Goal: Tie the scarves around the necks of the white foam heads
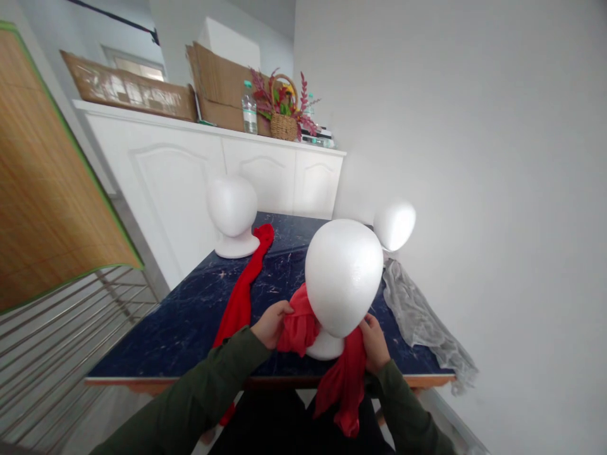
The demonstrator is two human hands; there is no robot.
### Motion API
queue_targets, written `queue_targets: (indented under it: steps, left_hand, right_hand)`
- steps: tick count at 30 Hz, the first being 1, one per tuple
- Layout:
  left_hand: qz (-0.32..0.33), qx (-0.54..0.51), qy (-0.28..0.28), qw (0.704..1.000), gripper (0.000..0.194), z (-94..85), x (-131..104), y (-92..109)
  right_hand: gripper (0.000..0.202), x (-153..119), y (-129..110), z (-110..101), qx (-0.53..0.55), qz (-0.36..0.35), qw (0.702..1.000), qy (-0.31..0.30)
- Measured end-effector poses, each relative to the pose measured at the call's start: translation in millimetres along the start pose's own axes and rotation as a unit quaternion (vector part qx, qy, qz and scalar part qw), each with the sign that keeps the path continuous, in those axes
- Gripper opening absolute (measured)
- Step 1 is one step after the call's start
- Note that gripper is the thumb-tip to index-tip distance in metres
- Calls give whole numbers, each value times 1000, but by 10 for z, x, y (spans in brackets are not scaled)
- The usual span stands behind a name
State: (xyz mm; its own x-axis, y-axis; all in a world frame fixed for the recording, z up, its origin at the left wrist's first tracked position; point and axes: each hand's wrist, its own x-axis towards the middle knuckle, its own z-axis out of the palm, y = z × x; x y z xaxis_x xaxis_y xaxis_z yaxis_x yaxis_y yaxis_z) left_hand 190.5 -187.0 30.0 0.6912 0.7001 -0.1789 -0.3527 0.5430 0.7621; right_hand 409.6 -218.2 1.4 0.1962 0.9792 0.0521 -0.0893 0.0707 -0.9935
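A white foam mannequin head (345, 272) stands near the front edge of the dark blue table. Around its neck hangs a coral-red scarf (300, 325), one end dropping over the table edge. My left hand (272, 323) pinches the scarf on the left of the neck. On the right side, my right hand (374, 343) grips the scarf close under the head. The part of the scarf behind the neck is hidden by the head.
A second foam head (232, 215) stands back left beside a bright red scarf (244, 291). Back right is a third foam head (394, 225), with a grey scarf (417, 309) draped over the table's (184, 335) right edge. A metal rack (71, 347) stands left.
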Motion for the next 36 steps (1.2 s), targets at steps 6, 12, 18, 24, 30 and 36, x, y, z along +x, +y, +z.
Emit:
queue_targets:
  steps: [6,12,18,24,30,36]
  left_hand:
    - [28,-50,-50,997,41,-119,-113,-215]
    - [51,2,-49,997,40,-74,-211,-296]
    - [-5,12,-21,1000,38,156,-227,-229]
    - [-23,-13,16,1000,29,273,-261,-203]
    - [-7,-14,71,997,25,360,-279,-267]
    - [39,36,85,995,20,429,-271,-306]
  right_hand:
    - [41,-457,240,210,-94,-58,986,127]
    - [28,-751,278,395,-212,-200,956,6]
    - [47,-785,131,483,-356,-271,887,-112]
    - [76,-906,138,763,-314,-231,919,-53]
    - [61,-883,251,941,-267,-196,942,56]
    - [27,-803,257,862,-312,-229,921,35]
